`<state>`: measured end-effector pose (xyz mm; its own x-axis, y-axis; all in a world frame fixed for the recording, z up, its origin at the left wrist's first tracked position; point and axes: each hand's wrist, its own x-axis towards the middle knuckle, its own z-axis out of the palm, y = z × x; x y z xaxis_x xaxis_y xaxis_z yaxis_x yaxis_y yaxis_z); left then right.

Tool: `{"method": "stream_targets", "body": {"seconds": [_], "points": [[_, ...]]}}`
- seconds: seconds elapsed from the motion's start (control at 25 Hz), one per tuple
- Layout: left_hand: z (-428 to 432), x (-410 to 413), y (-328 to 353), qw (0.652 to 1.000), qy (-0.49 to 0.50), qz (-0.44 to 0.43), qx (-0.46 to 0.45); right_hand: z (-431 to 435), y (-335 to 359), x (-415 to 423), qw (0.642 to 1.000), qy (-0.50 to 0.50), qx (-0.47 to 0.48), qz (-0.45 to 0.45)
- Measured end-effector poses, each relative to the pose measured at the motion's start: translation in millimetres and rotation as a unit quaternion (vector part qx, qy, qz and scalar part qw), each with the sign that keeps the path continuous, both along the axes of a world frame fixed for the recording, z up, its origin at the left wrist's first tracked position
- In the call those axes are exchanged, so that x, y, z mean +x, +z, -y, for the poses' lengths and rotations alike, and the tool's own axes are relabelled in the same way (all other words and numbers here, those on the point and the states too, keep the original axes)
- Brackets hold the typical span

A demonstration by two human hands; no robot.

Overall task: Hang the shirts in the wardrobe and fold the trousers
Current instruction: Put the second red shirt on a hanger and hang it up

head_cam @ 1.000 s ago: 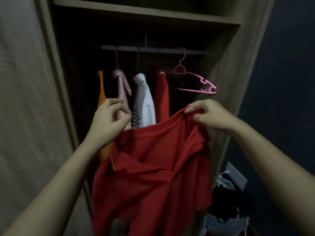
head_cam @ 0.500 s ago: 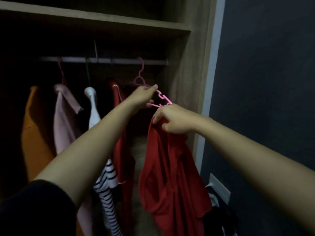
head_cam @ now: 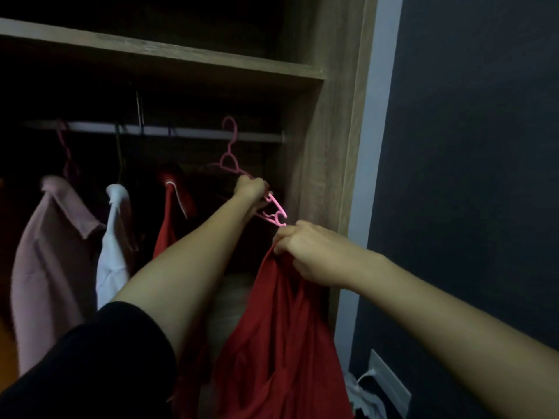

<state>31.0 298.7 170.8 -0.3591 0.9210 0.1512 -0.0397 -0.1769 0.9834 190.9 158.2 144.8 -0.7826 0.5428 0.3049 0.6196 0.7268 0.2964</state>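
**Red shirt reaches the hanger**

A second ago we spread it two-handed; now our left hand (head_cam: 251, 189) grips the pink plastic hanger (head_cam: 231, 160) on the rail while our right hand (head_cam: 305, 252), at five o'clock of it, pinches the bunched red cotton shirt (head_cam: 272, 343), ready for threading.

Dim, grainy light leaves the wardrobe (head_cam: 320, 164) interior nearly black at the upper left, the forearms catch soft frontal light, and wide-angle distortion bows the frame's straight edges.

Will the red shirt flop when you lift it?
Probably floppy: the red shirt droops in folds from the right hand. It likely feels light, since one pinch holds it. It may slip off the pink hanger.
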Motion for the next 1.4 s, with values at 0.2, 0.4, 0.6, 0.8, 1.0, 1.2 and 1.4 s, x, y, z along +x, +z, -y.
{"method": "stream_targets", "body": {"seconds": [0.2,0.4,0.6,0.8,1.0,1.2,1.4], "points": [[59.5,-13.4,27.4,0.990,-0.108,0.087,0.030,6.7,-10.6,-4.3,1.000,-0.002,-0.015,-0.001],[159.5,-47.9,38.2,0.985,-0.164,0.050,-0.006,26.1,-28.0,-17.7,0.999,-0.029,-0.038,-0.008],[258.4,-96.7,-10.5,0.990,0.005,-0.134,-0.048,44.0,-44.9,-31.6,0.989,-0.085,-0.053,-0.106],[353.7,-161.0,-61.5,0.915,0.068,-0.395,0.047,58.9,-47.4,-64.5,0.973,-0.146,-0.122,-0.128],[430.7,-214.9,-91.4,0.846,0.119,-0.511,0.090,84.5,-53.2,-71.2,0.955,-0.149,-0.156,-0.206],[481.4,-230.8,-124.0,0.882,0.097,-0.457,0.060,117.7,-58.4,-75.6,0.951,-0.173,-0.160,-0.201],[469.6,-208.2,-151.4,0.854,0.069,-0.502,0.122,173.1,-50.8,-115.5,0.980,-0.050,-0.144,-0.124]]}}
